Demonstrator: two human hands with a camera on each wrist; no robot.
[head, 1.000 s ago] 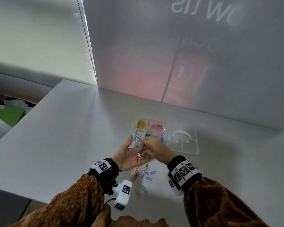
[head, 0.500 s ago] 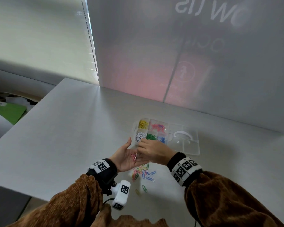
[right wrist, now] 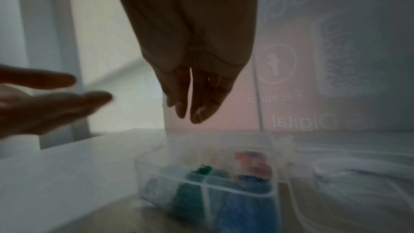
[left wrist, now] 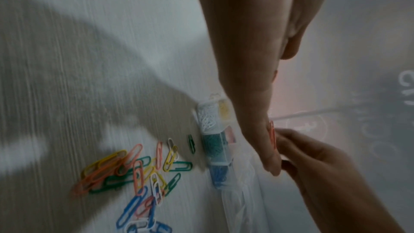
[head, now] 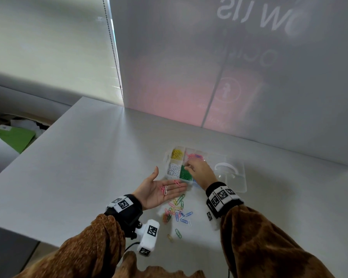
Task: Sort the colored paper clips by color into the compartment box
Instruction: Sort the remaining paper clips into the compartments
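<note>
My left hand (head: pixel 159 190) lies palm up with the fingers (head: pixel 177 188) straight and loosely together, just above the tabletop (head: pixel 78 167). On the palm rest a few pink clips (head: pixel 161 190) and one white clip (head: pixel 165 190); another pink clip (head: pixel 177 183) sits out on the fingers near their tips.

At about 1 o'clock from that palm my right hand (head: pixel 201 171) reaches over the compartment box (head: pixel 170 157), its fingertips hanging above the middle of the box near the pink section. From the right wrist view the fingers (right wrist: pixel 197 105) point down, bunched close together, but the blur keeps me from telling whether they pinch a clip.

The clear box stands on the tabletop with yellow clips (head: pixel 177 153) in its far left cell, white clips (head: pixel 173 169) in the near left cell, green clips (head: pixel 185 173) just right of the white, and pink clips with a blue one in the far middle. Its open lid (head: pixel 235 177) lies flat at 3 o'clock from the box.

At 6 o'clock from the box, below my left fingers, the unsorted pile (head: pixel 177 212) of pink, green, yellow, blue and white clips is scattered on the tabletop, with a green one (head: pixel 178 233) and a yellow one (head: pixel 169 237) lying apart nearer to me.
</note>
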